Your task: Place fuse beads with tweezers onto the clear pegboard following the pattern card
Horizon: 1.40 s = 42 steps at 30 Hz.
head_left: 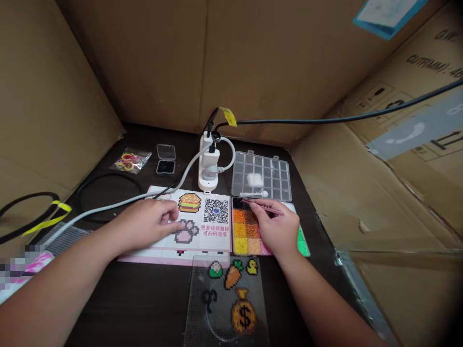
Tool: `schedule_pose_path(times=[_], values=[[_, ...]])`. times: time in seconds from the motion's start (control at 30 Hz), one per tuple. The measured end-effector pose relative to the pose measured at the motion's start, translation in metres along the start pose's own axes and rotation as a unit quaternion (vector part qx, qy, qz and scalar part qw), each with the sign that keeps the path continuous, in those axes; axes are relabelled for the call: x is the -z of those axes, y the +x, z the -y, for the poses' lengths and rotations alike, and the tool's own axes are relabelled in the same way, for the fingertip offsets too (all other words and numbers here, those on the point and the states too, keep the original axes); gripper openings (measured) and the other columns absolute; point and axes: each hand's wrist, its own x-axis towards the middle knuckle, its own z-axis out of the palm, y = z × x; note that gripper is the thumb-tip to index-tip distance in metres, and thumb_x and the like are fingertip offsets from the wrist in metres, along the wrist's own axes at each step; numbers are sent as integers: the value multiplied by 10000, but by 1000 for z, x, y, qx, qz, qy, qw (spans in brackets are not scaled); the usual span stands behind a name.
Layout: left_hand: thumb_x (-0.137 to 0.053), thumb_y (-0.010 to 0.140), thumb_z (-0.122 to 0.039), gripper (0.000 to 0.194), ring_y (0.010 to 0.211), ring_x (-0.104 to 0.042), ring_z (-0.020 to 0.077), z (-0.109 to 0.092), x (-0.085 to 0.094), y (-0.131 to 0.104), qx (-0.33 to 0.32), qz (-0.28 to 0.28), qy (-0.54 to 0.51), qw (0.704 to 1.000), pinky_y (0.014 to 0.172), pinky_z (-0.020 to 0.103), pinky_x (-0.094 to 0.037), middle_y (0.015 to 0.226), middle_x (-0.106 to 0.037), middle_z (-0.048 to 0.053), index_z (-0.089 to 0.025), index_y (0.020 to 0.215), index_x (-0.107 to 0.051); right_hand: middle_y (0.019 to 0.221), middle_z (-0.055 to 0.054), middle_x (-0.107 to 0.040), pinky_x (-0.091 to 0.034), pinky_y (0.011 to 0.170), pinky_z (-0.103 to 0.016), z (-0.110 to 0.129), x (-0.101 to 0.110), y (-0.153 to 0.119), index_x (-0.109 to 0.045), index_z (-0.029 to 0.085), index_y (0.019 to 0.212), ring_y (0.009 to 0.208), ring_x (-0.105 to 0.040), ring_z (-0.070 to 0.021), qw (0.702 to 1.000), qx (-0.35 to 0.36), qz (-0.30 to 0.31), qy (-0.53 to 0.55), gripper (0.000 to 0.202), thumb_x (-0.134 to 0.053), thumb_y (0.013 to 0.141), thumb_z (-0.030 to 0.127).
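Observation:
Between the fingers of my right hand (280, 226) are thin pink tweezers (266, 207), their tips over the black beads (238, 204) in a corner of the bead box (241, 231). Orange, brown, yellow, pink and green beads fill other compartments; my hand hides part of the box. My left hand (155, 219) rests on the printed pattern sheet (215, 243), fingers loosely curled, thumb stretched out by a pink paw picture. Nearer me lies a clear pegboard (195, 323) with bead figures on it: a carrot (233, 277), a duck (252, 266), a money bag (243, 315) and an unfilled black outline (210, 296).
A white power strip (208, 180) with plugs and cables stands behind the sheet. The box's clear lid (284, 178) lies open at the back. A small case of black beads (165, 166) and a bag of colored bands (130, 160) sit at back left. Cardboard walls (162, 62) surround the table.

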Motion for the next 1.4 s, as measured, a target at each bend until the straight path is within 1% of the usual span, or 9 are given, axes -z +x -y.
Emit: schedule_pose_path(times=[0.2, 0.4, 0.57, 0.7, 0.93, 1.2, 1.4], values=[[-610, 765, -566, 325, 575, -529, 164, -1, 0, 0, -1, -4, -8, 1000, 554, 285, -302, 612, -610, -21, -243, 752, -628, 755, -52, -775, -617, 648, -324, 0, -1, 2, -763, 205, 754, 696, -733, -196, 1000, -11, 5, 4, 87, -736, 741, 287], [-589, 784, -550, 316, 594, -535, 163, -2, 1, 0, -5, 1, 14, 1000, 564, 281, -306, 634, -616, -18, -236, 766, -621, 739, -56, -770, -604, 624, -305, 0, -2, 1, -762, 190, 736, 675, -726, -186, 1000, -16, 12, 4, 96, -739, 735, 284], [-588, 790, -523, 294, 593, -532, 165, -4, 2, -1, -20, -2, 2, 1000, 568, 282, -303, 638, -609, -15, -233, 769, -629, 723, -54, -765, -599, 618, -306, 1, -1, 1, -760, 187, 728, 664, -720, -184, 1000, -18, 8, 1, 109, -738, 732, 294], [-599, 784, -528, 298, 582, -531, 170, -4, 3, -2, -17, -6, 0, 1000, 570, 287, -306, 621, -597, -14, -233, 766, -635, 721, -54, -764, -596, 615, -304, 2, 0, 1, -762, 189, 728, 659, -717, -182, 1000, -17, 5, -1, 106, -741, 730, 293], [-575, 804, -539, 313, 607, -543, 174, -5, 3, -2, -14, 6, 16, 1000, 578, 290, -321, 654, -617, -4, -231, 793, -630, 731, -55, -765, -590, 610, -300, 2, 0, 1, -761, 183, 734, 663, -717, -178, 1000, -18, 13, 2, 107, -740, 736, 288], [-572, 808, -555, 327, 615, -551, 175, -2, 1, -1, -16, 5, 16, 1000, 582, 293, -332, 670, -632, 1, -233, 797, -628, 736, -54, -766, -585, 617, -309, -2, -1, 2, -761, 187, 728, 667, -717, -181, 999, -30, 19, 7, 107, -746, 737, 292], [-581, 803, -560, 327, 601, -546, 174, -1, 0, -1, -20, -2, 13, 1000, 577, 292, -326, 657, -627, -3, -238, 796, -635, 728, -58, -766, -594, 634, -319, 0, 0, 3, -758, 182, 724, 671, -723, -189, 999, -36, 4, 11, 113, -767, 718, 295]])
